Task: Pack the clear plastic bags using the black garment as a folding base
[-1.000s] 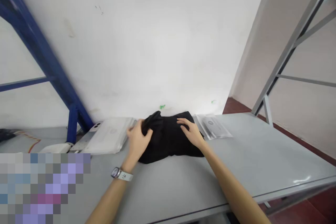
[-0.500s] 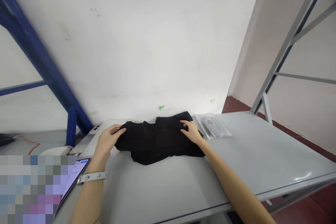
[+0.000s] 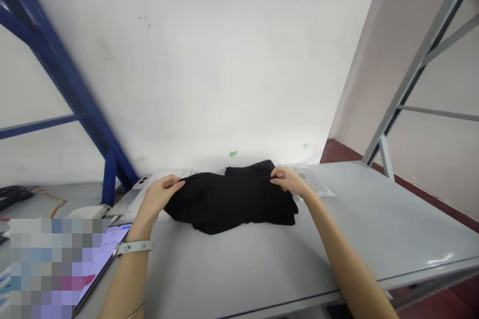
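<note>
A crumpled black cloth garment (image 3: 228,202) lies on the grey table (image 3: 239,269), near the table's far side. My left hand (image 3: 161,196) grips the garment's left edge between fingers and thumb. At the garment's upper right part, my right hand (image 3: 287,180) pinches the fabric. A white wristband watch (image 3: 133,246) circles my left wrist. A clear plastic bag with a round printed label (image 3: 312,182) lies just beyond my right hand, partly under the garment.
A white phone (image 3: 136,185) and whitish packaging (image 3: 175,173) lie behind my left hand. A lit tablet (image 3: 105,259) sits at the near left, partly pixelated. A white wall (image 3: 224,70) rises behind the table, with a blue rack frame (image 3: 71,84) left and a grey frame (image 3: 419,65) right.
My right hand has moved right and closed on the garment's upper right part. The garment now lies a little wider, and it covers more of the clear bag. My left hand stays at the left edge.
</note>
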Motion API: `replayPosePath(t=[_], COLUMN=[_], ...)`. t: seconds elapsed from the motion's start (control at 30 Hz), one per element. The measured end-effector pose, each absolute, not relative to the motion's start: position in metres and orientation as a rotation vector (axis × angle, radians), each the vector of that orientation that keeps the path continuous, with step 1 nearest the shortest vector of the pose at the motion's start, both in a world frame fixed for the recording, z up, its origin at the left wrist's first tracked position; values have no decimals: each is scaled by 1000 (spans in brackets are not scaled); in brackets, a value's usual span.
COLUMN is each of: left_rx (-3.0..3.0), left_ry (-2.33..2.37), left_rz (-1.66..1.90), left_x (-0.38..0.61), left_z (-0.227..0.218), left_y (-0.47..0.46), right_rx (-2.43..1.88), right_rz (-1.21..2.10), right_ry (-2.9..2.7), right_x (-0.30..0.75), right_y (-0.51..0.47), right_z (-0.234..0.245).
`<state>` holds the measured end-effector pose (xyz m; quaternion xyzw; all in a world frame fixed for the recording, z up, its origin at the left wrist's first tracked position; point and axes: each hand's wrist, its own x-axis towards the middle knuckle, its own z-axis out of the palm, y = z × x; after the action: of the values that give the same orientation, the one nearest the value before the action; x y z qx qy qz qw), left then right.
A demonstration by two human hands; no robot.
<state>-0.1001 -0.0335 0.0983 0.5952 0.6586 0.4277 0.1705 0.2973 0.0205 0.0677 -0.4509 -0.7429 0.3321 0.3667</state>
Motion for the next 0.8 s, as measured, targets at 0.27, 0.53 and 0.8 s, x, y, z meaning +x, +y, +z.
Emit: replayPosePath(t=[0.27, 0.53, 0.8], left_rx=[1716, 1919, 2096], left_ry=[1705, 1395, 1560], left_rz=[1162, 1483, 781], left_x=[-79, -48, -92], left_z=[166, 211, 109], left_y=[9, 6, -45], right_rx=[-1134, -728, -978], right_rz=[947, 614, 874], right_ry=[-1455, -1385, -1801], right_x=[312, 327, 342], right_y=[60, 42, -44], right_z=[133, 184, 60])
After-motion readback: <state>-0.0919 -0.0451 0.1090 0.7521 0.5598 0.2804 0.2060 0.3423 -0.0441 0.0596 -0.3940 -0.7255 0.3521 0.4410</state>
